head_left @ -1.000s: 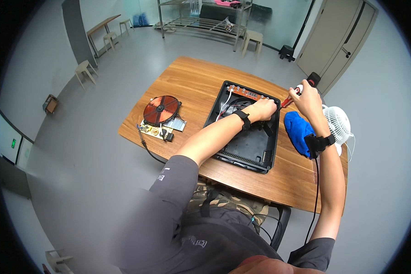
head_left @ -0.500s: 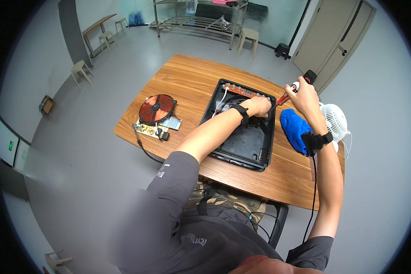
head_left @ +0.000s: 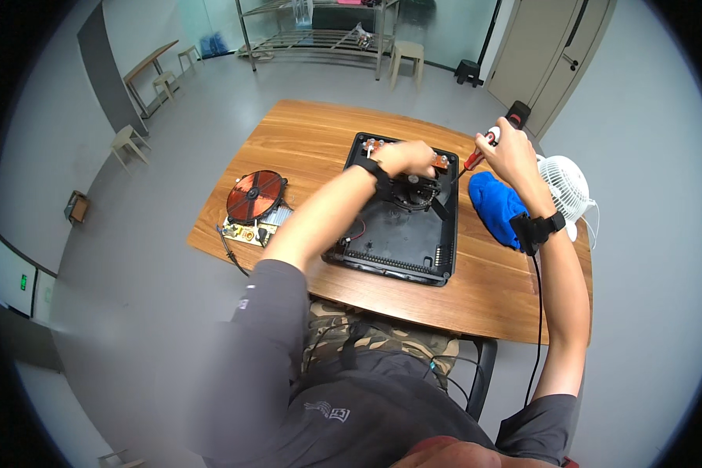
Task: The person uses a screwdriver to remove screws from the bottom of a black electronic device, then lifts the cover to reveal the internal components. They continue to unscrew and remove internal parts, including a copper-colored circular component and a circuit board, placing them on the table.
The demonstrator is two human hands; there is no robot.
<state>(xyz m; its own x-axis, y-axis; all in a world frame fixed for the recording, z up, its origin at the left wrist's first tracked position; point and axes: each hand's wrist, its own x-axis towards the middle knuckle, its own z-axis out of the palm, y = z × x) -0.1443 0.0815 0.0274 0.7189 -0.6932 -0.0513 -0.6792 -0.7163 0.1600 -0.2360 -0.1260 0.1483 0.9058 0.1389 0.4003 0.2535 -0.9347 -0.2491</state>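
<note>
A shallow black plastic housing (head_left: 398, 246) lies open on the wooden table, with a round black fan (head_left: 410, 195) inside it. An orange circuit strip (head_left: 441, 161) runs along its far edge. Over that strip is my left hand (head_left: 409, 158), blurred by motion, its fingers partly hidden, so I cannot tell what they hold. My right hand (head_left: 511, 150) is closed round a red and black screwdriver (head_left: 473, 161), just off the housing's right rim. The screwdriver's thin shaft points down and left toward that rim.
At the table's left lie a copper coil disc (head_left: 256, 195) and a circuit board (head_left: 246, 233) with a black cord. A blue cloth bundle (head_left: 495, 209) and a white fan (head_left: 563, 187) sit on the right. A metal rack (head_left: 320, 43) and stools stand farther back.
My left hand has moved left and away from the housing's right side to the circuit strip. My right hand keeps the screwdriver near the right rim. The whole view has shifted slightly.
</note>
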